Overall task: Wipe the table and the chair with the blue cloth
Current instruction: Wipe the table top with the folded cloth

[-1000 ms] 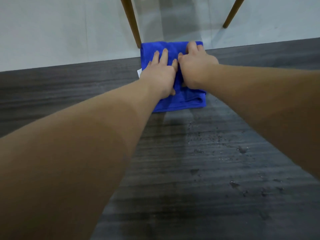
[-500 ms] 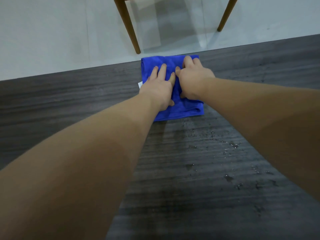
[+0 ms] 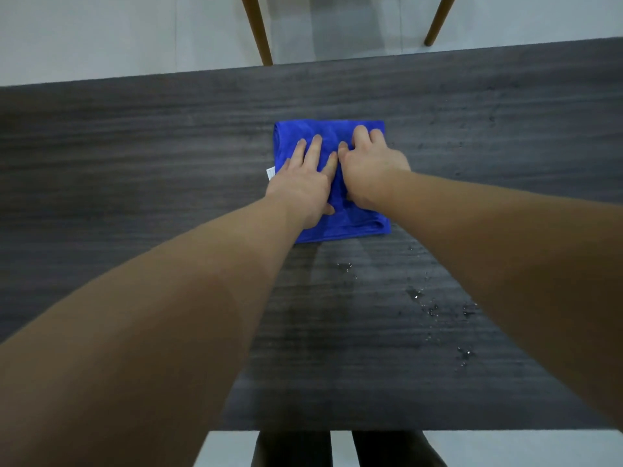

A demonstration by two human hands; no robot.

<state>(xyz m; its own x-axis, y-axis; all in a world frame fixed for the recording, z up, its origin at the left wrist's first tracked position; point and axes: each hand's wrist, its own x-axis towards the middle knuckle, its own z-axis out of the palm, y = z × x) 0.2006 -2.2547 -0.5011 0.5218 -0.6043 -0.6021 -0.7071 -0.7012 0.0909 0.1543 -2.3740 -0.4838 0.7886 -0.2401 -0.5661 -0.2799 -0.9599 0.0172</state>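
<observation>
A folded blue cloth (image 3: 332, 183), soft and plush with a short microfibre nap, lies flat on the dark worktop (image 3: 135, 146), well inside its far edge. The cloth forms a rough rectangle; stacked layers show as stepped folds along its near right corner, and a small white label (image 3: 270, 172) sticks out from its left edge.

Both hands press down on the cloth side by side. The left hand (image 3: 305, 183) lies flat with fingers straight and slightly spread, palm down on the left half. The right hand (image 3: 369, 166) rests on the right half, its fingers bent a little at the knuckles with the tips pushing into the fabric near the far right corner. The inner edges of the two hands touch. Neither hand visibly grips the cloth; they bear on it from above.

The worktop is a matt charcoal surface with fine horizontal wood grain. Scattered water droplets (image 3: 435, 310) glisten on it near the right forearm, and a faintly smoother, damp-looking band runs from the cloth toward the near edge.

Beyond the far edge, two slim, round, tapered wooden chair legs (image 3: 258, 32) stand on a pale, smooth floor (image 3: 101, 32).
</observation>
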